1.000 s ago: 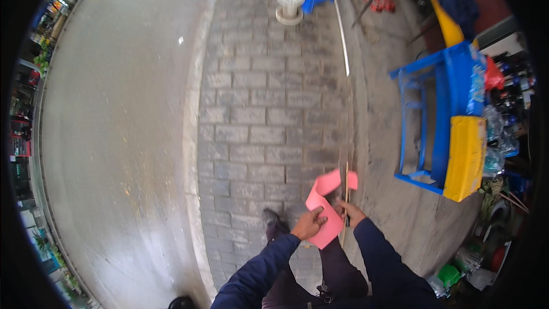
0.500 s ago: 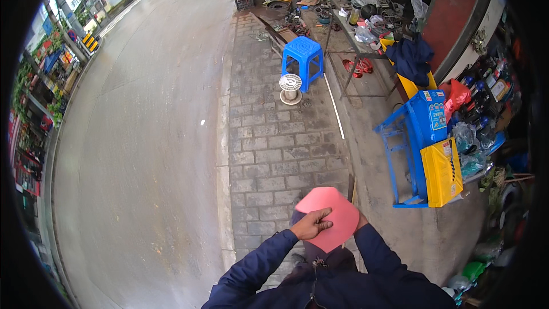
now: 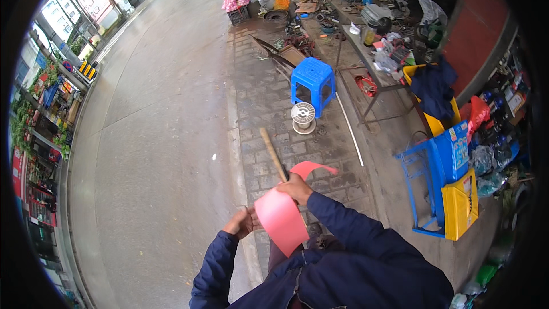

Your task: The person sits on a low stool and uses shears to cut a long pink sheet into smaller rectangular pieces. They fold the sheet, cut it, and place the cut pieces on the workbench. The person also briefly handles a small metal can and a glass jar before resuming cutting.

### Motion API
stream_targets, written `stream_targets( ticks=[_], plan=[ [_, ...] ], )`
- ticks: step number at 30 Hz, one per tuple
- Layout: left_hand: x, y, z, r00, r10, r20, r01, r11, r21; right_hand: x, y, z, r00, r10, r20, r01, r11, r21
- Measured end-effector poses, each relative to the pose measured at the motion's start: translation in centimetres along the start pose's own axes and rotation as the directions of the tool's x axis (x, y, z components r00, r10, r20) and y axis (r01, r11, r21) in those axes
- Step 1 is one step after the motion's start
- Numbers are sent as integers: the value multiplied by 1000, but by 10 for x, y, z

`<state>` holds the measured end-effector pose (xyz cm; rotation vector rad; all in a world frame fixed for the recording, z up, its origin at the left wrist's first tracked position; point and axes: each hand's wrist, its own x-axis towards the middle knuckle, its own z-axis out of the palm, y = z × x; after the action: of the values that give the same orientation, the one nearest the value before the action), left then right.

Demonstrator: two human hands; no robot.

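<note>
My right hand (image 3: 296,187) is closed round a wooden stick (image 3: 271,147) whose lower part is dark; its far end slants up and to the left. A pink flexible sheet (image 3: 281,220) hangs curved below this hand, with a narrow curling strip reaching out to the right. Whether the right fingers also pinch the sheet is hidden. At the sheet's left edge is my left hand (image 3: 243,222), its fingers stretched toward the sheet and partly behind it.
Ahead on the brick paving stand a white spool (image 3: 303,115) and a blue plastic stool (image 3: 313,83). A thin white rod (image 3: 350,129) lies beside them. To the right are a blue metal frame (image 3: 423,191), a yellow box (image 3: 461,206) and a cluttered table (image 3: 377,71).
The pink sheet has shifted left and now bends. My left hand has moved from its top to its left edge. My right hand has come into sight over it with the stick. The view has tilted.
</note>
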<state>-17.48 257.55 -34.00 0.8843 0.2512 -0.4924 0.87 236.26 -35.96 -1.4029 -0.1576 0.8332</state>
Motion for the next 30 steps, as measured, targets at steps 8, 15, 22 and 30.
stream_targets(
  ticks=[8,15,22,30],
  plan=[
    [123,175,-149,894,186,-407,-265,953,-146,235,-109,101,974,-148,170,225,655,-721],
    [218,345,-235,829,286,-480,-397,907,-145,412,-215,137,975,-172,139,198,405,-893],
    [347,477,-338,815,273,-512,-358,931,-74,595,-255,125,929,-285,238,317,275,-908],
    [480,634,-429,690,217,-691,-195,975,111,792,-342,100,975,-114,190,222,476,-851]
  ],
)
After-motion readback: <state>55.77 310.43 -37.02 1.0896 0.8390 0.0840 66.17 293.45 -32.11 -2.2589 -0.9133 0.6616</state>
